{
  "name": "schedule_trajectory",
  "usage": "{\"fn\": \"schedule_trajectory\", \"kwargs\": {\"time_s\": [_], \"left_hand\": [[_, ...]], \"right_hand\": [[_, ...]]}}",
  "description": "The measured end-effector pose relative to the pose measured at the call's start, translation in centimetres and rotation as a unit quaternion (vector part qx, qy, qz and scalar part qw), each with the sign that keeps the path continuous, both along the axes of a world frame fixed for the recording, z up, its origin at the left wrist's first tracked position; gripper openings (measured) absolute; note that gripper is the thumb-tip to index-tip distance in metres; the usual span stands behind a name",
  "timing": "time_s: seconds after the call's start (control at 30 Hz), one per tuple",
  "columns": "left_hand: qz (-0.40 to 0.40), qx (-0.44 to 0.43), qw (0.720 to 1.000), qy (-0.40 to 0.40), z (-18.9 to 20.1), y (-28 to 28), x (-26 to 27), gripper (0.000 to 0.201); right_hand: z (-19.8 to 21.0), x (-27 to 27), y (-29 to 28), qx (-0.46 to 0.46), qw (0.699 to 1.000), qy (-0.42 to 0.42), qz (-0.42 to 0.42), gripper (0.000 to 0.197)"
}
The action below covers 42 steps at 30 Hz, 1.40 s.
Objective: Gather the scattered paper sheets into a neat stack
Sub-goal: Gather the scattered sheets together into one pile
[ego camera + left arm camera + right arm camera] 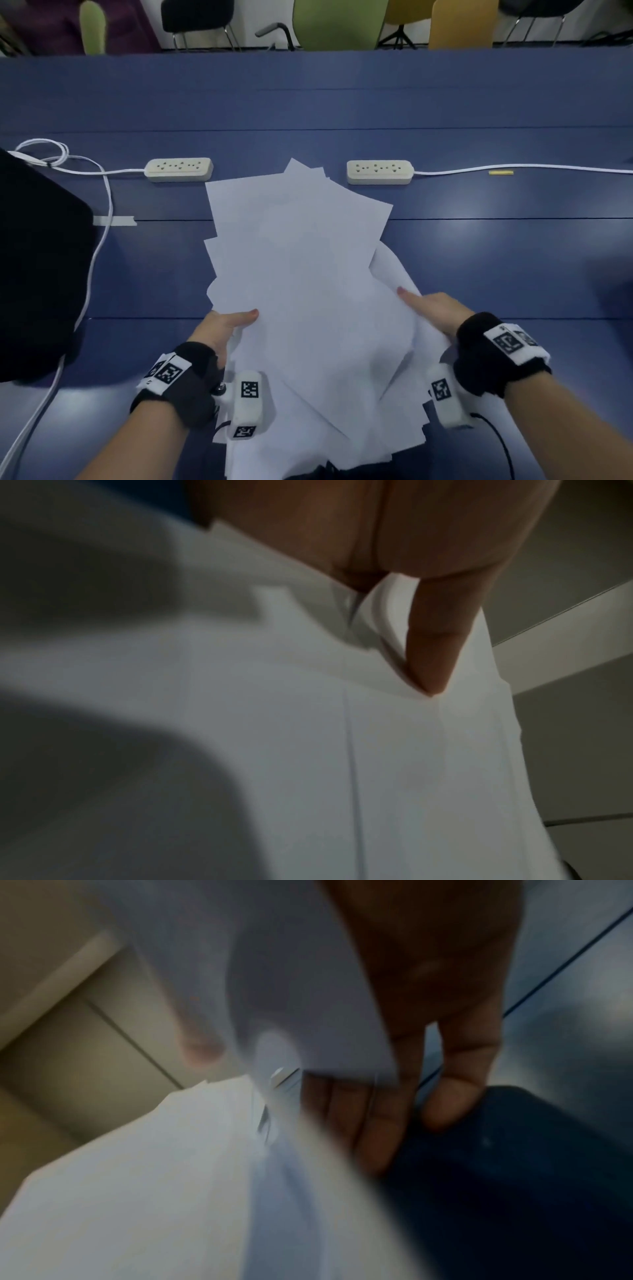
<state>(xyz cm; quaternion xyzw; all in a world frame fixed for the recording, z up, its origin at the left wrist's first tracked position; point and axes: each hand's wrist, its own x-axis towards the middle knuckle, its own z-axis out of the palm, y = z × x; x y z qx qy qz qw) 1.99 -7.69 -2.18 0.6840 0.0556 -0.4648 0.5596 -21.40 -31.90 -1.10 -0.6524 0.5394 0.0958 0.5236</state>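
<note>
A loose, fanned pile of white paper sheets (301, 267) lies at the middle of the blue table (496, 257), its corners sticking out at different angles. My left hand (226, 325) grips the pile's left edge, thumb on top and fingers (431, 653) underneath the sheets (342, 750). My right hand (435, 308) grips the right edge, thumb on top; in the right wrist view its fingers (369, 1123) curl under the paper (171, 1177). The near part of the pile looks lifted off the table.
Two beige power strips (178, 169) (379, 172) with white cables lie behind the pile. A black object (37, 267) fills the left edge. A strip of tape (114, 221) and a small yellow piece (500, 172) lie on the table. Chairs (337, 24) stand beyond.
</note>
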Motion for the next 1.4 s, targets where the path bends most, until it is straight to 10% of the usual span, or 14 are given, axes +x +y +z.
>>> {"fn": "schedule_trajectory", "kwargs": {"time_s": [0.1,0.27,0.43,0.57,0.67,0.8,0.93,1.13,1.33,1.4], "left_hand": [[-0.023,0.006,1.0,0.008,0.0,0.5,0.2,0.045],[-0.097,0.02,0.995,-0.006,0.2,0.6,-0.8,0.052],[-0.103,0.03,0.994,-0.033,0.3,0.4,-2.0,0.05],[-0.112,0.02,0.993,-0.017,0.3,0.6,-2.1,0.025],[-0.12,0.01,0.993,-0.003,0.6,0.8,-2.3,0.036],[-0.137,0.008,0.99,0.011,0.5,0.8,-2.3,0.054],[-0.151,-0.013,0.988,0.018,0.3,0.6,-1.9,0.053],[-0.162,-0.01,0.981,-0.106,0.6,0.2,-2.5,0.048],[-0.077,-0.173,0.981,-0.042,2.2,0.3,-1.8,0.102],[-0.053,-0.202,0.977,-0.043,3.9,-0.3,-1.5,0.088]], "right_hand": [[0.6,-0.6,-2.1,-0.051,0.993,-0.065,-0.085,0.035],[1.9,-0.6,-2.0,-0.084,0.975,0.093,0.181,0.015],[0.0,-0.3,0.6,-0.062,0.977,0.073,0.188,0.01],[0.2,-0.2,2.0,0.048,0.998,0.012,0.047,0.028],[0.5,-0.1,2.1,0.046,0.988,0.061,0.134,0.071],[0.7,-0.1,2.0,0.06,0.979,0.05,0.188,0.021],[0.1,0.1,2.1,0.026,0.989,-0.022,0.145,0.041],[1.6,-1.0,3.9,0.012,0.989,-0.125,0.072,0.006],[9.5,-1.3,5.0,-0.035,0.959,-0.268,0.086,0.05],[10.9,-0.7,4.7,-0.067,0.965,-0.246,0.055,0.072]]}}
